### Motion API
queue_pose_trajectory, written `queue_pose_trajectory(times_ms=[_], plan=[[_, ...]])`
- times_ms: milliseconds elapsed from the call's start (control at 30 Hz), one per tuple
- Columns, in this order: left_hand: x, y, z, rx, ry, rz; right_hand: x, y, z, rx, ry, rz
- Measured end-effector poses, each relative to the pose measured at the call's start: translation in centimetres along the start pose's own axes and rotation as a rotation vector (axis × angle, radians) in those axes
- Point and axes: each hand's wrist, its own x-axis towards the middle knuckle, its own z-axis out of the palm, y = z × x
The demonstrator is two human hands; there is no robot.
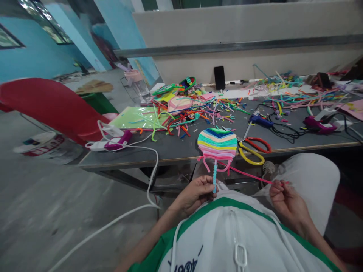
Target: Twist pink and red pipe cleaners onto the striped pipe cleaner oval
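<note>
My left hand (200, 192) is closed round the light-blue twisted stick of a round paddle (217, 144) faced with striped pipe cleaners in blue, green, yellow and pink. The disc stands up in front of the table's edge, with pink ends hanging below it. Between the fingertips of my right hand (286, 196) is one end of a hot-pink pipe cleaner (249, 174). It stretches leftward to the bottom of the disc; how it is fixed there I cannot make out. Just right of the disc lie scissors (252, 151) with one red and one yellow handle, jutting over the edge.
Pipe cleaner scraps (187, 117) cover much of the grey table (176, 151). A blue glue gun (261, 120), purple power strips (320, 124), a black phone (219, 78) and a clear bottle (137, 84) are there too. A white cable (154, 173) hangs off the front; a red chair (51, 105) stands left.
</note>
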Motion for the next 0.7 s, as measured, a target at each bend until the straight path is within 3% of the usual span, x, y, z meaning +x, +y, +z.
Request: queue_pose_trajectory(times_ms=[100, 400, 700], plan=[[0.1, -0.1, -0.1, 0.007, -0.009, -0.006, 0.0, 0.1, 0.1, 0.149, 0.099, 0.119], [0.5, -0.2, -0.3, 0.010, -0.009, -0.032, 2.5, 1.6, -1.9, 0.221, 0.044, 0.315], [0.5, 0.2, -0.2, 0.091, -0.006, -0.023, 3.7, 1.8, -4.2, 0.055, 0.104, 0.300]])
